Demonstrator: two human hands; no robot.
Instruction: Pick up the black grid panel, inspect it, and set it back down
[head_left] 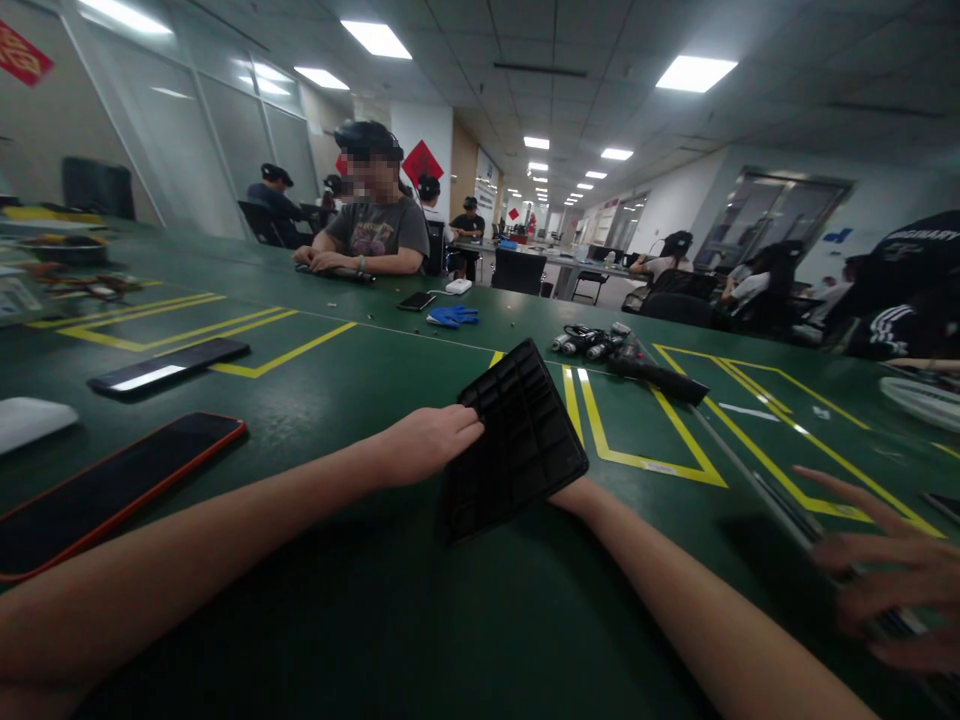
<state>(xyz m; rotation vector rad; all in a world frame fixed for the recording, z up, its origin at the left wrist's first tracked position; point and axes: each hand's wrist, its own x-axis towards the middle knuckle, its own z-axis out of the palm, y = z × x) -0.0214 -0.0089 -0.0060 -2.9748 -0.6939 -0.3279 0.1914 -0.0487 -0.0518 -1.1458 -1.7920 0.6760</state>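
One dark gridded tray [521, 440] is in the person's hands in the head view, tilted over the near middle of the green table [315, 560], with its compartmented face showing. The left hand [431, 442] meets it at its left edge: the fingers are bent close together and grip that edge, their tips on the gridded face, so the tray extends rightward from them. The right hand [572, 497] is at the opposite, lower right side, going behind the tray; its fingers are hidden, so I cannot tell whether they are closed or merely supporting. Neither hand is clearly nearer, since both reach the tray, from opposite sides. Its long axis is hard to judge at this slant; its upper corner points away, towards the blue glove [454, 316] and bundled cables [596, 342], both well apart from it. Far to the right, another person's hand [892, 570], blurred, spreads its fingers, apart from the tray.
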